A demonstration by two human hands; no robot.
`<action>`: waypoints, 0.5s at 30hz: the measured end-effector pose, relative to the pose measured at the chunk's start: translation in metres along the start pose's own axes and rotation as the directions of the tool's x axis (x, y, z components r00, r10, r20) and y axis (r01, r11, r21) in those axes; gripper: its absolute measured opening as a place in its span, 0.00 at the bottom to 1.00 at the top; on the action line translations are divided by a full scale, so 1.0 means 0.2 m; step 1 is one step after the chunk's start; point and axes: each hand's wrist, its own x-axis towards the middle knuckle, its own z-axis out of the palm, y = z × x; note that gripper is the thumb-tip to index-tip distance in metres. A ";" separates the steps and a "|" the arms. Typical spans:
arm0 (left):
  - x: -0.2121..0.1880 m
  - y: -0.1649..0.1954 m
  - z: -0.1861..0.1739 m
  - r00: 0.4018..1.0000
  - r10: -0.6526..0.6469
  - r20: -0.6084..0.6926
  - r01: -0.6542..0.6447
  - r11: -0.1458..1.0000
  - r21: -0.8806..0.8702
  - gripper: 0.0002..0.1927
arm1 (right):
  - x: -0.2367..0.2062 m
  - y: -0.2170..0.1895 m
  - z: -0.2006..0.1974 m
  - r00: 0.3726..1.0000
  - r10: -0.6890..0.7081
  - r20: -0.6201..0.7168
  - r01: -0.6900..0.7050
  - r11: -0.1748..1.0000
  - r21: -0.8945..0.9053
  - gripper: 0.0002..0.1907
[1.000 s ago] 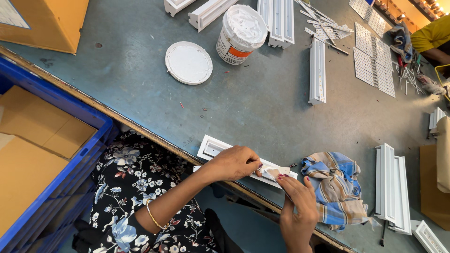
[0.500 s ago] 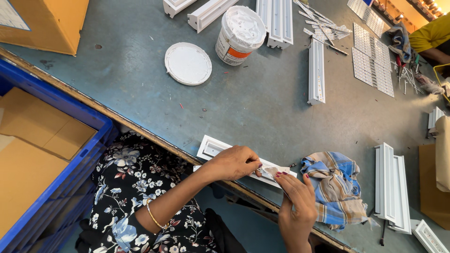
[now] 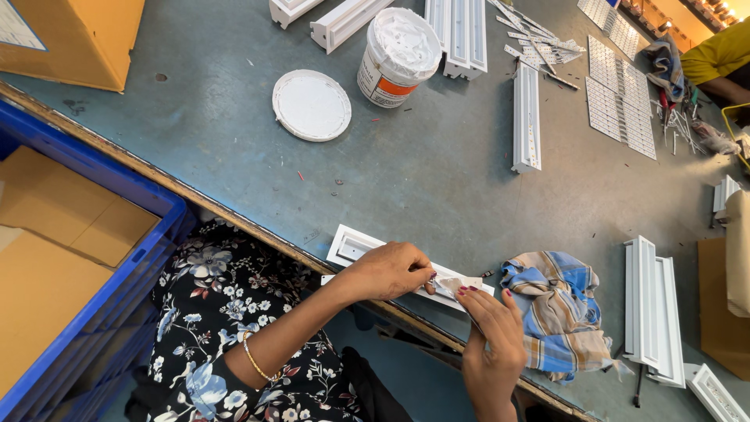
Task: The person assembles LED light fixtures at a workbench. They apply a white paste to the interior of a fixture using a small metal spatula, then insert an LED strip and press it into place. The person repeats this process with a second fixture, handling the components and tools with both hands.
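A long white plastic housing (image 3: 355, 244) lies along the near edge of the grey-blue table (image 3: 437, 172). My left hand (image 3: 388, 271) rests on its middle, fingers pinched on the strip at the top face. My right hand (image 3: 492, 340) reaches up from below and its fingertips press the housing's right end, where a thin pale strip (image 3: 451, 287) lies. A checked blue and tan cloth (image 3: 561, 312) sits just right of my right hand.
A white tub of paste (image 3: 397, 56) and its round lid (image 3: 312, 105) stand further back. More white housings (image 3: 526, 117) (image 3: 651, 312) and grid panels (image 3: 617, 98) lie around. A blue crate (image 3: 101, 305) with cardboard is at my left. Another person's arm (image 3: 719, 66) is top right.
Both hands stay on the housing; my right hand has shifted slightly upward against its right end. Nothing else has moved.
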 end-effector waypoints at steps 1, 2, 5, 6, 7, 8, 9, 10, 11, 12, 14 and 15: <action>0.00 0.00 0.00 1.000 0.003 -0.005 -0.003 1.000 -0.001 0.19 | 0.00 0.00 0.00 1.000 0.002 0.001 -0.002 1.000 0.003 0.19; 0.00 0.00 0.00 1.000 0.007 -0.010 -0.007 1.000 -0.002 0.19 | 0.00 0.00 0.01 1.000 0.004 0.002 -0.004 1.000 0.005 0.20; -0.01 -0.01 0.00 0.998 0.039 -0.041 -0.039 0.999 0.004 0.19 | -0.02 0.00 -0.01 1.000 -0.009 0.017 0.009 1.000 0.008 0.20; -0.01 -0.01 -0.01 0.998 0.042 -0.039 -0.042 0.999 0.000 0.18 | -0.03 0.01 -0.02 1.000 -0.014 0.024 0.014 1.000 0.007 0.19; -0.02 -0.01 -0.01 0.998 0.045 -0.036 -0.045 0.999 -0.006 0.18 | -0.04 0.02 -0.03 1.000 -0.007 0.018 0.006 1.000 0.017 0.19; -0.02 -0.01 -0.01 0.998 0.048 -0.033 -0.048 0.999 -0.011 0.18 | -0.04 0.03 -0.05 1.000 0.001 0.013 -0.002 1.000 0.026 0.19; -0.02 -0.01 -0.01 0.998 0.049 -0.029 -0.050 0.999 -0.015 0.18 | -0.04 0.05 -0.06 1.000 0.009 0.008 -0.010 0.999 0.036 0.18; -0.02 -0.01 -0.02 0.998 0.051 -0.025 -0.051 0.999 -0.018 0.17 | -0.04 0.08 -0.07 0.999 0.035 -0.010 -0.034 0.999 0.035 0.18; -0.02 0.00 -0.02 0.998 0.052 -0.020 -0.053 0.998 -0.022 0.17 | -0.04 0.10 -0.07 0.998 0.061 -0.028 -0.060 0.998 0.035 0.18; -0.03 0.00 -0.02 0.999 0.045 -0.019 -0.045 0.999 -0.025 0.17 | -0.04 0.12 -0.07 0.995 0.087 -0.046 -0.085 0.996 0.035 0.18; -0.03 0.00 -0.02 0.999 0.029 -0.020 -0.030 0.999 -0.030 0.18 | -0.04 0.15 -0.05 0.992 0.100 -0.074 -0.096 0.994 0.047 0.17; -0.03 0.00 -0.02 0.999 0.026 -0.018 -0.026 0.999 -0.032 0.17 | -0.05 0.16 -0.04 0.991 0.106 -0.087 -0.102 0.993 0.054 0.16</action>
